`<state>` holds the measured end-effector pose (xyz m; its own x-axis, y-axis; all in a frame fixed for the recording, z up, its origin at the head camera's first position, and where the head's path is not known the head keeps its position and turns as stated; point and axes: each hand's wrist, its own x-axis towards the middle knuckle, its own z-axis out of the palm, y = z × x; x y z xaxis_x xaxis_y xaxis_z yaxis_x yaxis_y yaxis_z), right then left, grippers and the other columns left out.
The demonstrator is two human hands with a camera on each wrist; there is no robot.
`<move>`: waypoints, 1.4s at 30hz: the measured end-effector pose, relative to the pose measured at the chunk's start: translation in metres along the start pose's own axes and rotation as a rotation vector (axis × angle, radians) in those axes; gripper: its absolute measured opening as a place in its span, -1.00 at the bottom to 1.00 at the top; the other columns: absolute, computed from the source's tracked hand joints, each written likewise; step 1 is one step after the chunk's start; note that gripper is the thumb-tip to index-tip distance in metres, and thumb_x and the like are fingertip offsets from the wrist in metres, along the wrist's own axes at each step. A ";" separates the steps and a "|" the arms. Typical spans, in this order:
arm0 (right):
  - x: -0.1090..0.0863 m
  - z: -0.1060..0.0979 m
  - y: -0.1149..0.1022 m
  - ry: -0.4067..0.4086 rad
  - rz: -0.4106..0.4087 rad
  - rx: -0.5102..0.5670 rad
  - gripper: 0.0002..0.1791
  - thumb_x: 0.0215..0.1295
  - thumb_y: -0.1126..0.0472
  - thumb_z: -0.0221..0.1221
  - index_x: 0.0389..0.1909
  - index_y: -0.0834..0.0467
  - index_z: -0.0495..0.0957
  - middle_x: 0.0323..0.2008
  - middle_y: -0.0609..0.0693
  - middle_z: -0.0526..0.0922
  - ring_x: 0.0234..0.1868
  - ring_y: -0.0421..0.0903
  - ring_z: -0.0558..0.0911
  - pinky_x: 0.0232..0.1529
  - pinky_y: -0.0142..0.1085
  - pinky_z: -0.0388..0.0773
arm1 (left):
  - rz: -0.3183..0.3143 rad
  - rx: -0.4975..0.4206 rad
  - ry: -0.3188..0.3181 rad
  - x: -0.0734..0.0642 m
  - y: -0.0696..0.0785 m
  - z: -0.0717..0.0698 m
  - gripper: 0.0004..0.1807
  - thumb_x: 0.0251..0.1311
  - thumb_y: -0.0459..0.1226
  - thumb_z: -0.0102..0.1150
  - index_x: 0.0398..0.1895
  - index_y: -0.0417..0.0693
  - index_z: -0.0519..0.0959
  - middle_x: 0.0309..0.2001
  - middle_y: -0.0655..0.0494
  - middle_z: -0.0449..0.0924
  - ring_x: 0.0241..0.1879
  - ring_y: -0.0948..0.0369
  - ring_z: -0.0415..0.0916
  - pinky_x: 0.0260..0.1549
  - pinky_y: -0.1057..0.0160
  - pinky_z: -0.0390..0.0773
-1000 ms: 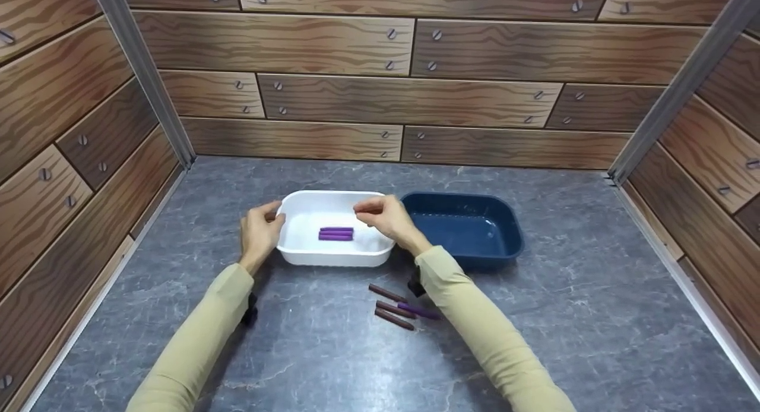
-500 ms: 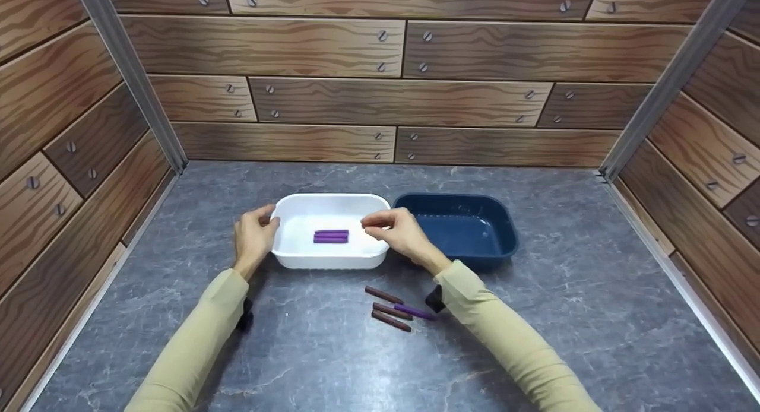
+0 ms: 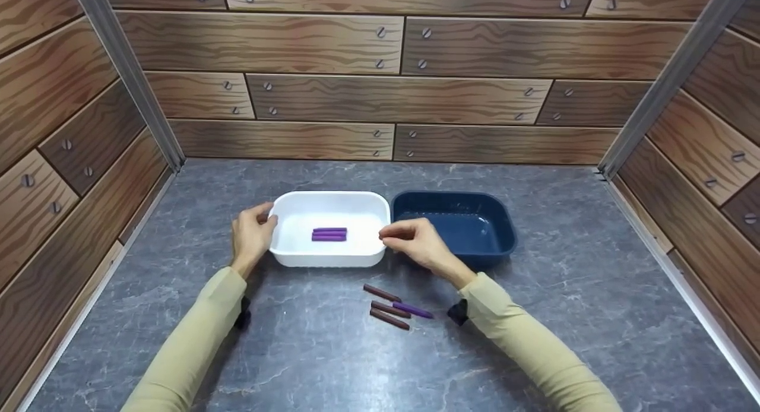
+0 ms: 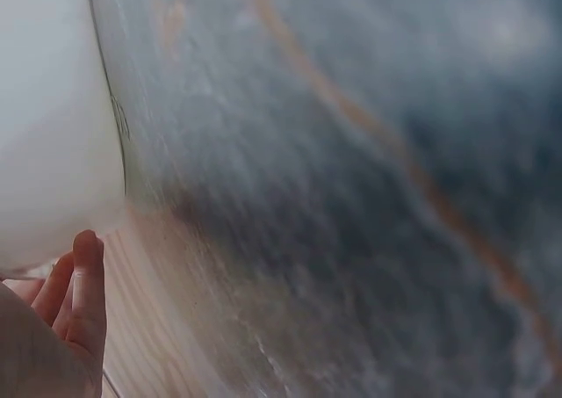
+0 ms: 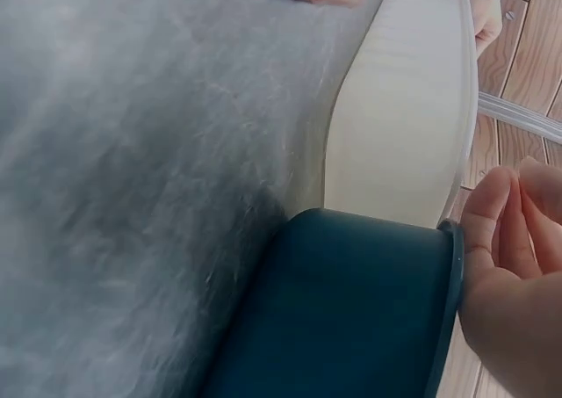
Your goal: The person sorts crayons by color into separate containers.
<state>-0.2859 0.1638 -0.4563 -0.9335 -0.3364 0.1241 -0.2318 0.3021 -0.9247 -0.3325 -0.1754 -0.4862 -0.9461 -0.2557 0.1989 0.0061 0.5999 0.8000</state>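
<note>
My left hand [image 3: 252, 237] grips the left rim of a white plastic container [image 3: 329, 260]; its thumb lies at the rim and its fingers along the outer wall. Three purple crayons [image 3: 329, 234] lie side by side on the container's floor. My right hand [image 3: 418, 243] is over the spot where the white container meets a dark blue one [image 3: 484, 256]. Its thumb and fingertips are drawn together, with nothing visible between them. On the table in front lie three brown crayons [image 3: 389, 319] and a purple crayon [image 3: 412, 310], whose end overlaps the middle brown one.
The two containers stand side by side on a grey marbled table [image 3: 309, 352]. Nothing shows inside the blue one. Wood-patterned walls [image 3: 320, 97] enclose the table at the back and both sides, with metal strips [image 3: 671, 94] in the corners.
My right hand has moved right and toward me, from above the white container to its right edge. The left hand stays at the left rim. The crayons lie as before.
</note>
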 end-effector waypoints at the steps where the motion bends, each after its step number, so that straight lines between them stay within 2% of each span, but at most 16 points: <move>1: -0.002 -0.001 0.000 -0.007 0.001 0.005 -0.75 0.26 0.26 0.30 -0.09 0.29 0.70 -0.13 0.20 0.73 -0.28 -0.12 0.66 -0.15 -0.05 0.64 | 0.001 -0.002 0.001 0.000 0.000 0.000 -0.60 0.29 -0.26 0.14 0.19 -0.09 0.59 -0.05 -0.17 0.70 -0.07 0.01 0.66 -0.09 0.02 0.62; 3: -0.006 -0.004 0.000 -0.014 0.000 0.014 -0.76 0.25 0.27 0.30 -0.09 0.28 0.70 -0.13 0.21 0.73 -0.28 -0.08 0.66 -0.14 -0.01 0.64 | 0.003 -0.002 0.002 0.000 0.001 0.000 -0.60 0.29 -0.25 0.14 0.19 -0.09 0.59 -0.06 -0.17 0.70 -0.08 0.01 0.67 -0.09 0.03 0.61; 10: -0.018 -0.013 0.005 -0.014 0.016 0.038 -0.72 0.22 0.30 0.32 -0.09 0.36 0.68 -0.13 0.27 0.72 -0.33 -0.19 0.64 -0.24 -0.34 0.63 | 0.001 0.004 0.003 0.000 0.001 0.001 -0.61 0.31 -0.27 0.12 0.19 -0.11 0.58 -0.05 -0.18 0.70 -0.08 0.00 0.67 -0.11 0.02 0.63; 12: -0.022 -0.015 0.007 -0.021 0.014 0.044 -0.73 0.23 0.32 0.31 -0.09 0.37 0.68 -0.13 0.30 0.71 -0.33 -0.18 0.64 -0.26 -0.38 0.62 | 0.002 0.000 0.004 0.001 0.001 0.001 -0.61 0.31 -0.28 0.12 0.19 -0.12 0.58 -0.04 -0.19 0.69 -0.07 0.00 0.67 -0.10 0.02 0.63; 16: -0.030 -0.018 0.008 -0.033 0.019 0.024 -0.76 0.23 0.34 0.30 -0.11 0.37 0.69 -0.13 0.28 0.72 -0.29 -0.16 0.67 -0.25 -0.38 0.63 | 0.012 -0.009 0.005 0.001 0.000 0.000 -0.61 0.31 -0.28 0.12 0.19 -0.13 0.58 -0.03 -0.20 0.69 -0.06 -0.01 0.67 -0.10 0.01 0.63; 21: -0.042 -0.020 -0.008 -0.048 0.031 0.007 -0.78 0.22 0.36 0.30 -0.14 0.38 0.69 -0.15 0.31 0.72 -0.29 -0.14 0.69 -0.18 -0.19 0.67 | 0.029 -0.003 0.008 0.001 -0.001 0.000 -0.60 0.30 -0.28 0.11 0.19 -0.15 0.58 -0.08 -0.22 0.70 -0.11 -0.02 0.69 -0.16 0.00 0.65; 23: -0.047 -0.021 -0.015 -0.053 0.027 0.012 -0.78 0.21 0.36 0.30 -0.14 0.39 0.69 -0.16 0.33 0.71 -0.29 -0.13 0.68 -0.19 -0.20 0.67 | 0.028 -0.002 0.008 0.001 -0.001 0.000 -0.60 0.30 -0.28 0.11 0.19 -0.15 0.58 -0.09 -0.21 0.71 -0.12 -0.01 0.69 -0.17 0.01 0.65; 26: -0.051 -0.023 -0.017 -0.056 0.023 0.006 -0.78 0.21 0.36 0.30 -0.15 0.39 0.69 -0.16 0.34 0.71 -0.30 -0.18 0.67 -0.24 -0.36 0.63 | 0.026 -0.003 0.010 0.000 0.000 0.000 -0.61 0.29 -0.29 0.12 0.17 -0.14 0.59 -0.09 -0.21 0.71 -0.12 -0.01 0.69 -0.15 0.02 0.64; 30: -0.052 -0.025 -0.003 -0.068 0.016 -0.012 -0.79 0.21 0.36 0.30 -0.17 0.38 0.70 -0.16 0.33 0.72 -0.31 -0.29 0.64 -0.27 -0.48 0.58 | 0.031 -0.008 0.012 0.000 0.000 0.000 -0.61 0.28 -0.29 0.13 0.16 -0.16 0.59 -0.10 -0.21 0.71 -0.11 -0.01 0.69 -0.13 0.01 0.64; 34: -0.050 -0.029 0.017 -0.078 0.008 -0.031 -0.79 0.22 0.34 0.31 -0.17 0.38 0.70 -0.17 0.29 0.73 -0.29 -0.32 0.66 -0.27 -0.49 0.58 | 0.028 -0.007 0.020 0.000 0.000 0.001 -0.61 0.28 -0.28 0.13 0.16 -0.14 0.60 -0.10 -0.19 0.71 -0.12 0.00 0.69 -0.14 0.02 0.64; 42: -0.059 -0.039 0.029 -0.106 0.019 -0.083 -0.76 0.17 0.24 0.37 -0.18 0.29 0.73 -0.21 0.15 0.77 -0.27 -0.30 0.67 -0.26 -0.47 0.58 | 0.025 -0.013 0.017 -0.001 0.001 0.001 -0.61 0.29 -0.28 0.13 0.17 -0.14 0.59 -0.10 -0.19 0.71 -0.13 0.00 0.69 -0.15 0.02 0.65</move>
<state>-0.2485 0.2266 -0.4764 -0.9049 -0.4208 0.0645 -0.2407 0.3807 -0.8928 -0.3316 -0.1740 -0.4866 -0.9399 -0.2539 0.2284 0.0337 0.5967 0.8017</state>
